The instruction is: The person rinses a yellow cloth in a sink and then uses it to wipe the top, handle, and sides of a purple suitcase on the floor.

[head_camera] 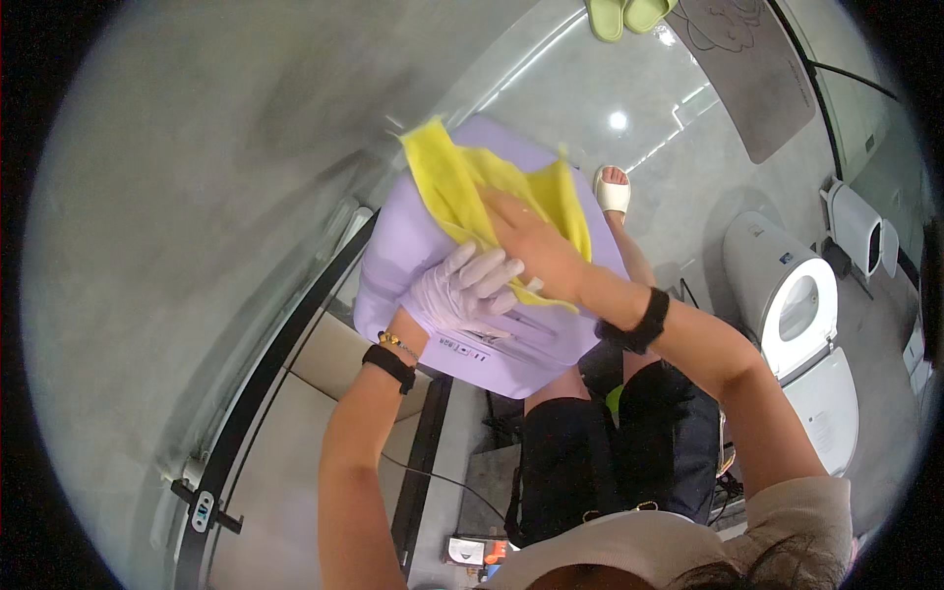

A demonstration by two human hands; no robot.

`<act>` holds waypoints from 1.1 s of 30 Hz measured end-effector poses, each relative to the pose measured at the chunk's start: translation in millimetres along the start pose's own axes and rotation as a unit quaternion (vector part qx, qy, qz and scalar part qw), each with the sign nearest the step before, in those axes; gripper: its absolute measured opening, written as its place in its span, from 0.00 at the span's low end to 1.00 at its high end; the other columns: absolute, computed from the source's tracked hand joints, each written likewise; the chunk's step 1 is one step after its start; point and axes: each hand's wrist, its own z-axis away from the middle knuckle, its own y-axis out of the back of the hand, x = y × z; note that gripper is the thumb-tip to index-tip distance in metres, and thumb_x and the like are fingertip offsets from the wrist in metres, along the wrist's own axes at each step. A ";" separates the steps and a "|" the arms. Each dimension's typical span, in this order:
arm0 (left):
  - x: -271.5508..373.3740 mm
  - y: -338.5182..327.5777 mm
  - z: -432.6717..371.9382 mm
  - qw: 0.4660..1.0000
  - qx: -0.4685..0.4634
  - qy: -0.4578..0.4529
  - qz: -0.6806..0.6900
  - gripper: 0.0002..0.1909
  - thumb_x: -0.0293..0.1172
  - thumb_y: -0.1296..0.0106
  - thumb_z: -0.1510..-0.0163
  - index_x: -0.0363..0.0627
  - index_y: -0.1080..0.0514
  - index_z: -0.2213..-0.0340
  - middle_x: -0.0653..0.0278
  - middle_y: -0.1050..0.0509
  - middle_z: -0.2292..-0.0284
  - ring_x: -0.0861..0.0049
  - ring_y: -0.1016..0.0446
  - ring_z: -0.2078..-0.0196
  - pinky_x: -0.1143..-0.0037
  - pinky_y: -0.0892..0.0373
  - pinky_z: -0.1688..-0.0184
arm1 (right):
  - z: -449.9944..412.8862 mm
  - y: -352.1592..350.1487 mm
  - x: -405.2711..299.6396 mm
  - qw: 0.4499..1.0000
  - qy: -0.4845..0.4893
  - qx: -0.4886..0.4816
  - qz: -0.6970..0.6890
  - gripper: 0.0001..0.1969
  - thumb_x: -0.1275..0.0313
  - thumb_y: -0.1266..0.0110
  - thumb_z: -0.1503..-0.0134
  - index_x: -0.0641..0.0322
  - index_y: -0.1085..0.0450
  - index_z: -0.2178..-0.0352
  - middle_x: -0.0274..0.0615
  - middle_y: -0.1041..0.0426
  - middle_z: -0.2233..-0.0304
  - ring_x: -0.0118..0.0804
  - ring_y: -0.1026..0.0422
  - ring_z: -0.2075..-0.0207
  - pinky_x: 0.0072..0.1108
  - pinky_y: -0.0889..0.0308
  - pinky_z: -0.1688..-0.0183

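Note:
A lavender hard-shell case (413, 228) with rounded corners stands before me, a recessed handle area and printed writing on its near end. Over its top lies a yellow cloth (435, 169), bunched and slightly blurred. My bare right hand (535, 240) presses on the cloth, its fingertips partly hidden in the folds. My left hand (464, 291) wears a thin whitish glove and rests on the case beside the cloth's near edge. Its fingers are slightly bent and apart, close against the right hand. Both wrists carry black bands.
To the right stands a white toilet (745, 243) with its lid raised. A black-framed glass door (295, 361) with a handle (203, 510) is at left. Beyond are a grey mat (759, 81) and green slippers (606, 18). A thin cable (442, 478) crosses the lower area.

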 end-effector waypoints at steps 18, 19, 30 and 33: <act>6.8 26.1 -12.4 0.991 0.058 0.102 0.060 0.49 0.69 0.51 0.65 0.50 0.49 0.48 0.57 0.47 0.49 0.60 0.49 0.45 0.56 0.56 0.44 | -0.6 -25.1 -3.0 0.959 -0.143 0.031 0.241 0.10 0.68 0.53 0.54 0.66 0.40 0.74 0.48 0.32 0.77 0.47 0.29 0.78 0.33 0.35 0.77; 7.3 31.4 -10.0 0.976 0.106 0.175 0.068 0.51 0.69 0.51 0.66 0.50 0.51 0.46 0.56 0.47 0.49 0.58 0.51 0.44 0.53 0.58 0.44 | -3.3 -24.6 -7.0 0.955 -0.158 0.027 0.249 0.10 0.67 0.54 0.53 0.65 0.39 0.74 0.47 0.32 0.78 0.46 0.29 0.79 0.33 0.35 0.77; 28.4 4.8 14.6 0.705 0.144 0.683 -0.123 0.26 0.43 0.62 0.46 0.44 0.47 0.49 0.58 0.38 0.52 0.61 0.41 0.48 0.59 0.51 0.45 | -9.9 -35.4 4.6 0.923 -0.261 0.061 0.277 0.15 0.64 0.57 0.49 0.65 0.32 0.80 0.54 0.30 0.82 0.53 0.29 0.78 0.38 0.34 0.74; 30.4 4.7 17.6 0.710 0.106 0.685 -0.126 0.25 0.43 0.62 0.46 0.46 0.45 0.49 0.59 0.37 0.53 0.63 0.39 0.51 0.61 0.48 0.46 | -1.2 -31.3 18.5 0.907 -0.305 0.025 0.289 0.14 0.64 0.56 0.48 0.65 0.31 0.74 0.53 0.29 0.76 0.50 0.28 0.74 0.36 0.34 0.70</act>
